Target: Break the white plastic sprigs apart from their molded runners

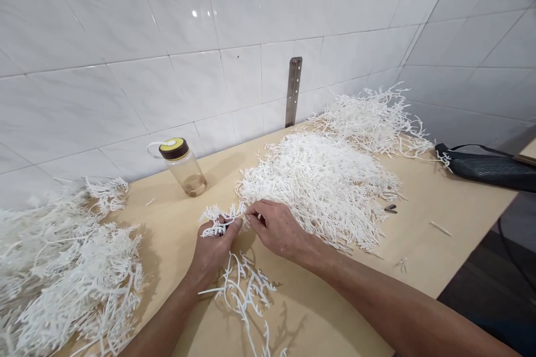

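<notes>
My left hand and my right hand meet over a wooden table. Both pinch the same small white branched plastic piece, the left from below, the right from its right end. More white branched pieces lie loose under my wrists. A large heap of the same white pieces sits just beyond my right hand.
Another white heap fills the left edge, and a third lies at the back right by the tiled wall. A clear bottle with a brown and yellow lid stands behind. A black bag and a small metal tool lie right.
</notes>
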The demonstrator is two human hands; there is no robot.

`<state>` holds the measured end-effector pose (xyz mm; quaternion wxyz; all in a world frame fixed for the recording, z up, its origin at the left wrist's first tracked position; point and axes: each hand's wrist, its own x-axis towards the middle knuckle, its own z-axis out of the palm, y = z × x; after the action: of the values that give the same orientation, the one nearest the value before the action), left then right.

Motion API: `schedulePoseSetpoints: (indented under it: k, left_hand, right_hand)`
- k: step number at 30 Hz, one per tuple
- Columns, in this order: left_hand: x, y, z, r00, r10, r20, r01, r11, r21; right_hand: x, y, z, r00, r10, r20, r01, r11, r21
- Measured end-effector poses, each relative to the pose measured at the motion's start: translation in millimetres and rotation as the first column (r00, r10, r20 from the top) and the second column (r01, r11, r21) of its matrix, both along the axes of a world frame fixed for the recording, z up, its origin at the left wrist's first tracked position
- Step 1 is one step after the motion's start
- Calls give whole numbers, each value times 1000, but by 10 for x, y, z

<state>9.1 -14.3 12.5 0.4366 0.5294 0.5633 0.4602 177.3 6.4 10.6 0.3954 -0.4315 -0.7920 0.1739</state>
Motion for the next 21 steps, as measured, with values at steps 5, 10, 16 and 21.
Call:
schedulePoseSetpoints:
  k: [5,10,16,21]
  left_hand:
    - [13,-6,12,1000,-10,-17,10,1000,6]
    - [15,0,-19,1000,-7,21,7,1000,14]
    - [12,-1,-7,999,36,7,-36,999,-2]
    - [13,2,-9,999,2,36,0,999,-51]
  right_hand:
    - [-3,14,-25,1000,-2,7,2,1000,1]
    - [-6,17,-31,1000,-11,7,11,1000,-3]
    - [4,6,10,997,-13,76,11,1000,26]
    - [-14,3,9,981,-34,192,15,995,99]
